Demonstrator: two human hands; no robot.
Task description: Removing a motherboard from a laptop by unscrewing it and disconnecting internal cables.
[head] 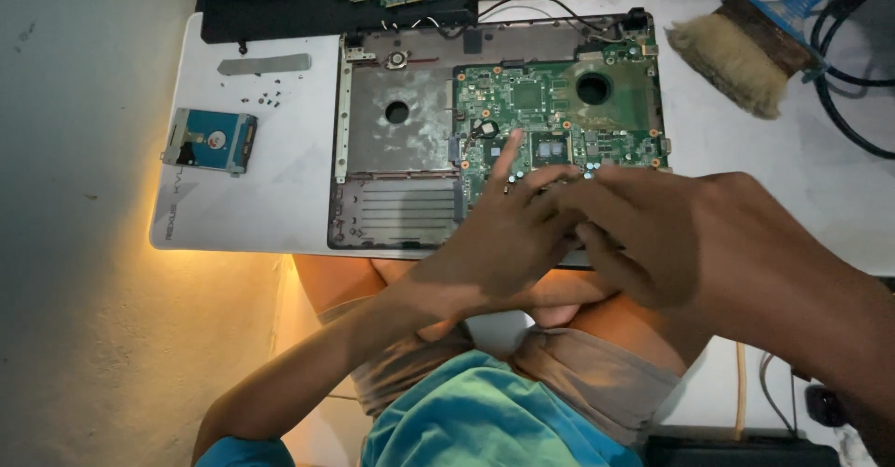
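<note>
A white desk mat (280, 197) carries the opened laptop base (401, 141) at centre; 1 hard drive (210, 139) lies left, loose screws (266, 99) beyond it; a brush (732, 57) far right.

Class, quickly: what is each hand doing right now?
Left hand: open, fingers on the green circuit board, holding nothing visible.
Right hand: fingers curled at the board's near edge; any hold cannot be told.
</note>
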